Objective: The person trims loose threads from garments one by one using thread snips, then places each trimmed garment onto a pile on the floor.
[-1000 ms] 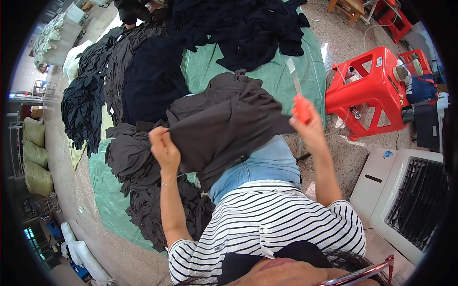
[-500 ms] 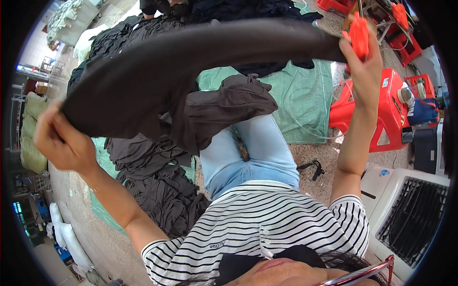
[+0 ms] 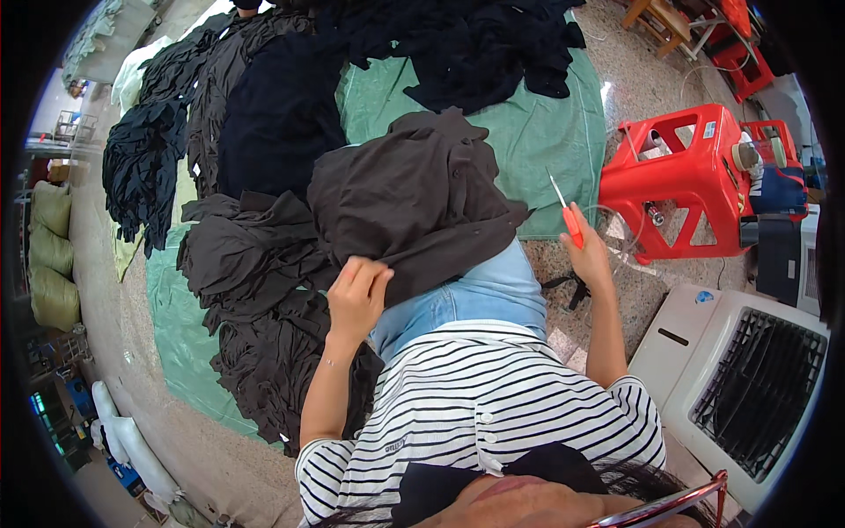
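Note:
A dark grey-brown garment (image 3: 396, 189) with small buttons lies spread over my lap, covering most of my thighs. At its near left edge is my left hand (image 3: 356, 295), with fingers curled in and pinching the cloth. To the right of the garment, apart from it, my right hand (image 3: 588, 255) grips orange-handled thread snips (image 3: 572, 224). Their thin metal blade points up and away from me. The snips' blades look close together.
Piles of dark grey clothes (image 3: 264, 343) and black clothes (image 3: 282, 114) lie on a green sheet (image 3: 550, 150) on the floor. A red plastic stool (image 3: 695, 176) stands at right, with a white air cooler (image 3: 678, 352) nearer me. Green sacks (image 3: 55, 255) sit at far left.
The garment was stretched up between both raised hands and now rests on my lap. My two hands have come down and closer together. The snips have stayed in my right hand.

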Action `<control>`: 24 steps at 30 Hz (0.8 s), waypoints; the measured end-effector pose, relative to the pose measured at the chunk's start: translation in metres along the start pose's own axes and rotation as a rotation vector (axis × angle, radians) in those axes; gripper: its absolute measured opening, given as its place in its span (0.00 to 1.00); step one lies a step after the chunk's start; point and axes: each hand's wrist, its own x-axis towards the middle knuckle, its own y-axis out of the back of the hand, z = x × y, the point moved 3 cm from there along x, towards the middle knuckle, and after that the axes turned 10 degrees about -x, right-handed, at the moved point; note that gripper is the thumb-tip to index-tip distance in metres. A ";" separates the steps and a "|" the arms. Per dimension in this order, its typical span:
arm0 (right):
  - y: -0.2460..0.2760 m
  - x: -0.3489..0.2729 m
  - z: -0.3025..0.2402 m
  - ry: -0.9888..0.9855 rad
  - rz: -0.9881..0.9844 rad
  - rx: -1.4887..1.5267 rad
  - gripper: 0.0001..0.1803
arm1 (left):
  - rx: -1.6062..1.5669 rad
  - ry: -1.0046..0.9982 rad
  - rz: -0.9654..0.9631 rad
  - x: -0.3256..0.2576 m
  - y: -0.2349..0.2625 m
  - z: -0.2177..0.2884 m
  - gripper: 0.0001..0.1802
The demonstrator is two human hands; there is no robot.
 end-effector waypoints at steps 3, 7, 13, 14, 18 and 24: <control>0.016 -0.008 -0.036 -0.018 -0.008 -0.115 0.37 | -0.198 -0.197 0.083 0.058 -0.030 0.018 0.07; 0.034 -0.017 -0.084 0.204 0.082 0.040 0.28 | -0.258 -0.244 -0.050 0.116 -0.078 0.008 0.05; 0.046 -0.037 -0.115 0.279 0.061 0.041 0.18 | -0.283 -0.109 -0.038 0.128 -0.094 -0.013 0.13; 0.044 -0.037 -0.117 0.257 0.052 0.013 0.18 | -0.242 -0.112 -0.104 0.130 -0.096 -0.011 0.13; 0.040 -0.031 -0.129 0.242 0.070 -0.060 0.15 | -0.017 -0.263 -0.096 0.138 -0.104 -0.008 0.12; 0.037 -0.028 -0.136 0.262 0.076 -0.102 0.16 | 0.002 -0.323 0.015 0.137 -0.107 -0.011 0.08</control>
